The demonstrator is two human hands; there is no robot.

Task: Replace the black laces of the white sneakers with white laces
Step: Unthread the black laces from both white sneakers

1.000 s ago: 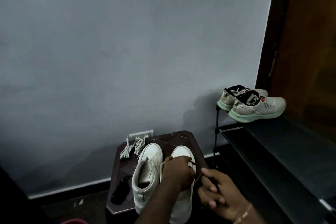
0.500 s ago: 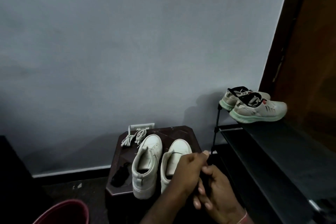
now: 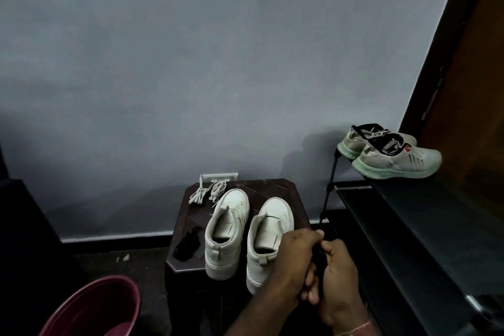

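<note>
Both hands have come away from the right sneaker (image 3: 270,237) and now meet low in the frame, right of centre. The left hand (image 3: 294,262) and right hand (image 3: 339,281) are curled round a dark bunch between them, apparently the black lace (image 3: 317,254). Just left of the left hand, the right sneaker sits with its heel past the near edge of the stool (image 3: 272,188). A thin dark line crosses its tongue; whether lace remains threaded cannot be told. If it does, a tug could drag the shoe off the stool, and a passing wrist could tip it too. Beside it is the left sneaker (image 3: 227,226), unlaced. Another black bundle (image 3: 188,243) lies by it, easy to lose on the dark top. The white laces (image 3: 207,194) wait at the stool's far corner.
</note>
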